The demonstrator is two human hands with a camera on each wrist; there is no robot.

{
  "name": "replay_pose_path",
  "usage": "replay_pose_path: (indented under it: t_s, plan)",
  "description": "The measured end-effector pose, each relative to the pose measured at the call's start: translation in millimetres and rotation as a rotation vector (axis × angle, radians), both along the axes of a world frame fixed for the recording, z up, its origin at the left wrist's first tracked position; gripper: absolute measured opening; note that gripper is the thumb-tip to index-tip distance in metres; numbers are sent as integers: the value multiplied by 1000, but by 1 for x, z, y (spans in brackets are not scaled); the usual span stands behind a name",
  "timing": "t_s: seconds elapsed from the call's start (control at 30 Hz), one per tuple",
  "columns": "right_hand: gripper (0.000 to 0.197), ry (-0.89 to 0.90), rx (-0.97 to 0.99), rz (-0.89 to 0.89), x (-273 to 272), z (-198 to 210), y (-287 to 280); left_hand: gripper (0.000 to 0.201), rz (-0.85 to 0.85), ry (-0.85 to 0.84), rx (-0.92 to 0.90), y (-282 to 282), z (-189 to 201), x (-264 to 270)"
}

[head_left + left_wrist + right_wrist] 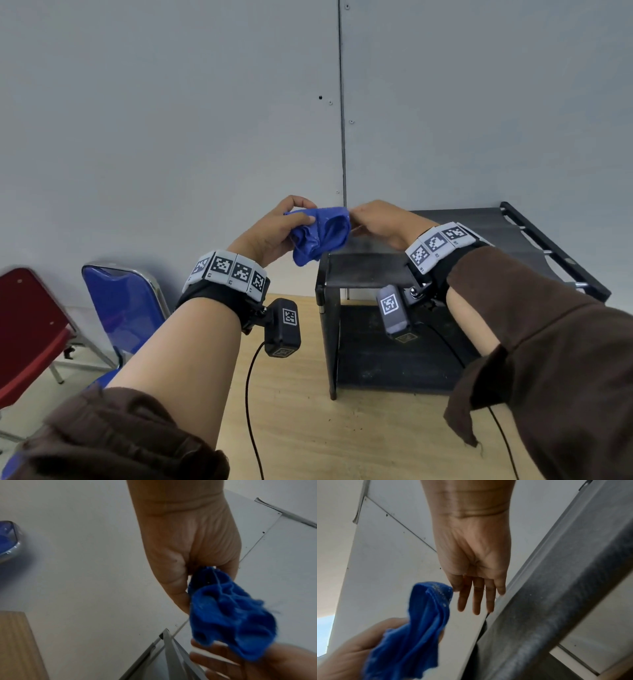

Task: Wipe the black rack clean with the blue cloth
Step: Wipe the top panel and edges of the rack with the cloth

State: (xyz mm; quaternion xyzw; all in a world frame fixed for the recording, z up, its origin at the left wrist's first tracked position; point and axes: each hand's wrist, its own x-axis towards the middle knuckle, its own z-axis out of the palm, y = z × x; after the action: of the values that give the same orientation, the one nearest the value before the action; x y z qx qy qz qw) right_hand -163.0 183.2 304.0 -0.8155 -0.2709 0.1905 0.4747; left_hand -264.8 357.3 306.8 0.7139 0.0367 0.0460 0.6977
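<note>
Blue cloth (pixel 318 236), bunched and crumpled, hangs in the air between both hands, just above the near left corner of the black rack (pixel 363 270), not touching it. The left hand (pixel 270 233) has a closed grip on one end, thumb over the fabric. The right hand (pixel 380 221) pinches the other end at thumb and forefinger, its remaining fingers (pixel 477 599) straight and loose. The rack stands on a wooden surface (pixel 301 411) against a grey wall (pixel 171 120); a blue chair (pixel 120 308) and a red chair (pixel 30 325) stand to the left.

Both hands are raised close together, left hand (pixel 270 229) curled, right hand (pixel 378 221) pinching with fingers extended.
</note>
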Motion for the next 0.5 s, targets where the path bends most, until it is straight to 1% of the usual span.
replay_pose_path:
  t_s: [0.03,0.1,0.13,0.2,0.23,0.27,0.33,0.37,0.4,0.43,0.5]
  plan:
    - [40,110,97,-12,-2,3,0,15,62,-19,19,-3,0,4]
    - [47,303,231,-10,-3,9,-2,14,155,-58,47,-8,0,13]
    - [49,378,274,4,-3,11,-3,14,177,-76,50,-10,-1,16]
    - [51,470,325,54,-3,14,-4,11,190,-103,13,-16,-1,22]
    - [49,496,343,76,-4,15,-4,11,184,-111,-23,-19,-1,25]
    - [46,516,367,86,-5,15,-3,18,168,-109,-56,-23,0,27]
    - [36,542,440,79,-6,15,-1,51,114,-100,-109,-29,2,31]
    - [26,543,481,70,-5,14,1,59,71,-102,-113,-32,2,32]
    - [17,539,518,61,-4,14,1,56,44,-114,-77,-36,4,31]
    - [14,534,546,45,-2,14,2,50,31,-134,-36,-39,4,31]
    - [17,499,565,-21,4,15,1,45,49,-152,61,-41,5,33]
